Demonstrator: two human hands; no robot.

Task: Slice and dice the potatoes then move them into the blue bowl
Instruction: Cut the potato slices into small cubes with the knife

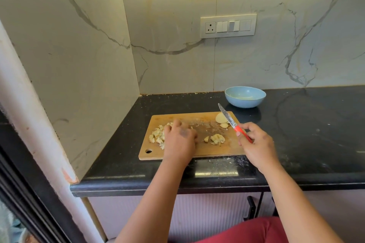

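Observation:
A wooden cutting board [199, 118] lies on the black counter. At its left end sits a pile of diced potato [156, 135], and my left hand [180, 138] rests palm-down against that pile, fingers bent over the pieces. A smaller heap of cut potato [217, 138] lies mid-board. An uncut potato half [220, 118] and a slice [224, 125] sit at the far right corner. My right hand [256, 144] grips the red handle of a knife [227, 117], blade raised and pointing up-left over the board. The blue bowl [245, 103] stands behind the board and looks empty.
The black counter [308, 124] stretches to the right, dusted with small scraps. Marble walls close the left side and back, with a switch panel [228, 25] on the back wall. The counter's front edge is just below the board.

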